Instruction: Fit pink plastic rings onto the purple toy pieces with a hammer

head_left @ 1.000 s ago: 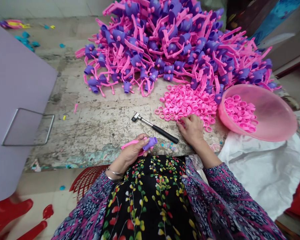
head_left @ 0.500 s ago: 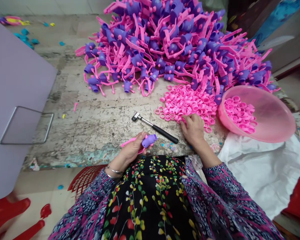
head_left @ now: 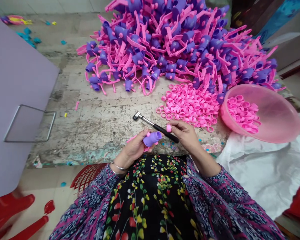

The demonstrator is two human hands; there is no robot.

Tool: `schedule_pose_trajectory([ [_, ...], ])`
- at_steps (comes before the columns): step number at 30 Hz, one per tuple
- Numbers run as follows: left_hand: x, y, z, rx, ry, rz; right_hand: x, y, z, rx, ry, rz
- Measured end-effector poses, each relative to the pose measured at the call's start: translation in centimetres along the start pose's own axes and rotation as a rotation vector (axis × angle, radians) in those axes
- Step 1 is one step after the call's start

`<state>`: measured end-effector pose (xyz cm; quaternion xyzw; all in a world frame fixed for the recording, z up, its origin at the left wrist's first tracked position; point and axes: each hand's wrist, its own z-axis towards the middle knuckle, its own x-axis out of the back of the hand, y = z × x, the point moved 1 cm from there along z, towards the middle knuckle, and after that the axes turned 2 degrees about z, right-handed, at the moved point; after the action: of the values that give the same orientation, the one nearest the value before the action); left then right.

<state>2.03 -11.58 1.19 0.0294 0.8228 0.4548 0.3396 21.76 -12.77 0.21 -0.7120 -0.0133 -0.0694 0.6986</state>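
My left hand [head_left: 133,146] is closed round a purple plastic tube piece [head_left: 152,139] with pink arms, its narrow open end pointing right. Between the thumb and fingertips of my right hand [head_left: 186,135] is a small pink plastic ring [head_left: 168,128], held a little apart from the tube's end. Behind both hands a hammer [head_left: 152,125] with a black grip lies on the worn table [head_left: 102,126], its head to the upper left. A heap of loose pink rings [head_left: 190,103] lies beyond my right hand.
A large pile of purple-and-pink pieces [head_left: 165,46] covers the back. To the right, a pink bowl [head_left: 277,116] holds more rings above a white cloth [head_left: 262,170]. A lilac panel [head_left: 20,83] with a wire handle [head_left: 50,126] stands at left. A red basket [head_left: 88,176] is below the table edge.
My right hand has come away from the ring heap, moving left with one pink ring pinched. My left hand has shifted slightly right and up with the purple piece.
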Motion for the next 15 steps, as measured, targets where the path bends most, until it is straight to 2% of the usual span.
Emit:
schedule_pose_trajectory([
  [3, -0.2, -0.2, -0.3, -0.045, -0.007, 0.028, -1.0, -0.6, -0.6, 0.075, 0.006, -0.080],
  [6, -0.1, -0.6, -0.7, -0.074, -0.006, 0.067, -1.4, -1.2, -1.2, 0.257, 0.017, -0.346],
  [9, -0.1, -0.7, -1.0, -0.071, -0.011, 0.077, -1.6, -1.7, -1.6, 0.397, -0.025, -0.538],
  [12, 0.0, -0.5, -1.2, -0.066, 0.011, 0.032, -1.7, -1.9, -1.8, 0.396, -0.043, -0.510],
  [15, 0.1, -0.2, -1.3, -0.030, 0.008, -0.063, -1.7, -1.8, -1.9, 0.246, -0.090, -0.276],
])
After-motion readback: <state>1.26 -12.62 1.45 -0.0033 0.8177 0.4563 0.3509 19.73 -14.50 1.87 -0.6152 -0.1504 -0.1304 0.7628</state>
